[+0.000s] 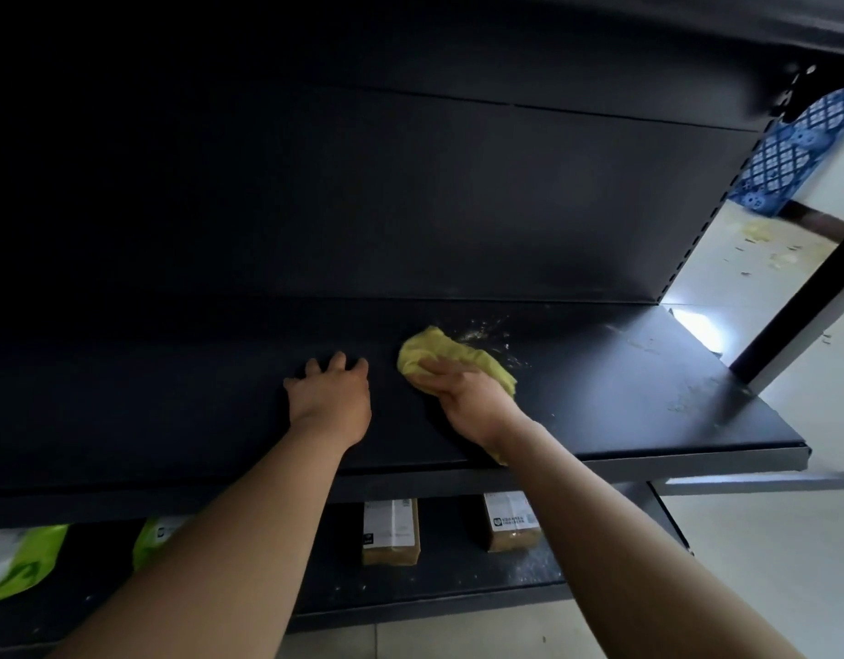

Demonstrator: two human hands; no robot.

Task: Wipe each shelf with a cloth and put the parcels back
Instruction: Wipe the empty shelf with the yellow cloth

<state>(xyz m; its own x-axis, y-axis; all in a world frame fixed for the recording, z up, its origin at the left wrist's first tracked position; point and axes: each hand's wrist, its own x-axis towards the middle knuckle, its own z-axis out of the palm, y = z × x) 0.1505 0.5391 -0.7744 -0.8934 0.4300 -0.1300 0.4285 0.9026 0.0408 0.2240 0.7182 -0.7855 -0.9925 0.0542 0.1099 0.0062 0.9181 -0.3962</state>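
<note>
A black metal shelf runs across the middle of the view, with pale crumbs and dust to the right of centre. My right hand grips a yellow-green cloth and presses it onto the shelf beside the crumbs. To its left my left hand rests flat on the shelf with fingers spread and holds nothing. On the lower shelf stand two brown cardboard parcels with white labels. Further left lie two green and white bag parcels, partly hidden by the upper shelf.
The shelf's dark back panel rises behind my hands, and another shelf hangs overhead. A slotted upright ends the unit at the right. Beyond it are a pale tiled floor with debris and a blue plastic pallet.
</note>
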